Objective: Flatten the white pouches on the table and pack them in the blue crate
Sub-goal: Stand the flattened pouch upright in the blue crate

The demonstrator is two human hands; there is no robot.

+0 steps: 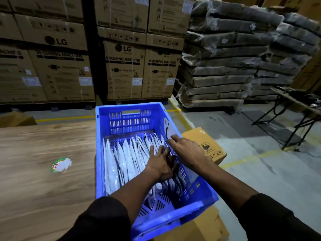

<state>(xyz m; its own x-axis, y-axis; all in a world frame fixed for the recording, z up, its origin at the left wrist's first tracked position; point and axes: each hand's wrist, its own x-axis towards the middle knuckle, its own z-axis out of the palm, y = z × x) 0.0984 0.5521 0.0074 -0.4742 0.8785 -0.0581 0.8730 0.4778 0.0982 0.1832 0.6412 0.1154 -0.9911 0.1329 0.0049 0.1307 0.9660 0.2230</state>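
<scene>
- The blue crate (121, 122) stood at the right end of the wooden table (43, 171), its near right corner hanging past the table edge above a cardboard box (208, 228) on the floor.
- White pouches (125, 159) stood on edge inside the crate, packed in a row running from the left wall across to the right wall, leaning a little to the right.
- The left hand (160, 164) was down inside the crate, palm on the right end of the row, fingers spread and pressing flat against the pouches; it gripped nothing that could be seen.
- The right hand (186, 153) reached over the crate's right wall, fingers loosely extended, their tips touching a single pouch (169, 129) that stood tall against the inside of that wall.
- Whether the right hand pinched that pouch or only steadied it could not be told, since the thumb was hidden.
- That tall pouch lay just beyond the right fingertips and beside the left hand's fingertips, its top rising above the rest of the row.
- One more item, a round white piece with a green and red print (60, 165), lay blurred on the table well apart to the left of the crate.
- Both forearms were bare below dark sleeves (104, 220).
- A second cardboard box (206, 145) sat on the floor just right of the crate, partly behind the right hand.
</scene>
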